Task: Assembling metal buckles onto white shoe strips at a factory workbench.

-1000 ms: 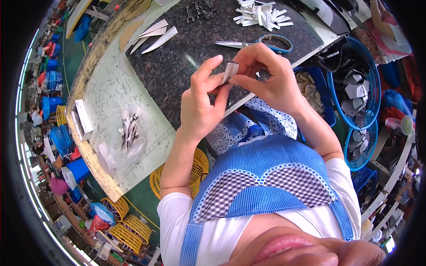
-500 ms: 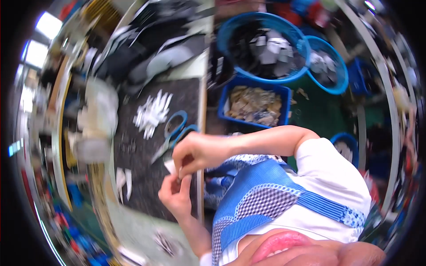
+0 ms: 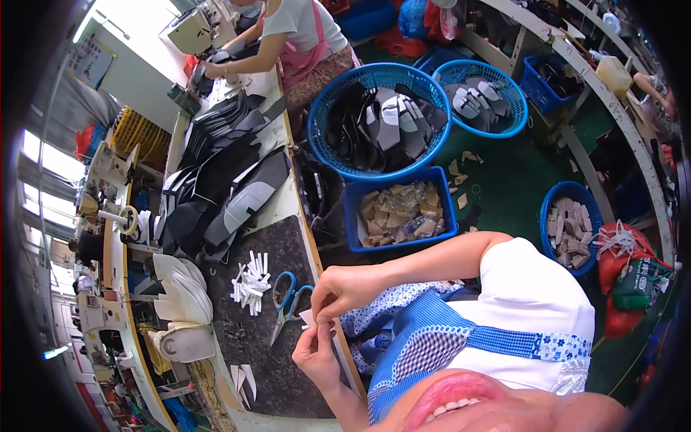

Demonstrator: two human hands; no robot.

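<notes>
My right hand (image 3: pixel 347 291) reaches in from the right over the table's edge, fingers bent into a pinch. Just below it my left hand (image 3: pixel 318 354) has its thumb and fingertips pressed together, touching the right fingertips. A small white piece (image 3: pixel 306 317) sticks out between the two hands; its full shape is hidden by the fingers. Beside them on the dark speckled mat (image 3: pixel 270 360) lie scissors with blue handles (image 3: pixel 286 306), partly spread. A pile of short white strips (image 3: pixel 250 284) rests left of the scissors. Several pointed white pieces (image 3: pixel 245 379) lie lower on the mat.
Dark grey cut panels (image 3: pixel 248 201) pile up along the far table. A blue basket of panels (image 3: pixel 381 169), a blue crate of beige scraps (image 3: pixel 403 245) and smaller blue baskets stand on the floor at right. Another person (image 3: pixel 302 36) works at a sewing machine (image 3: pixel 191 32).
My view has turned and sharpened, bringing the other person and sewing machine into sight. My hands stay together at the small white piece.
</notes>
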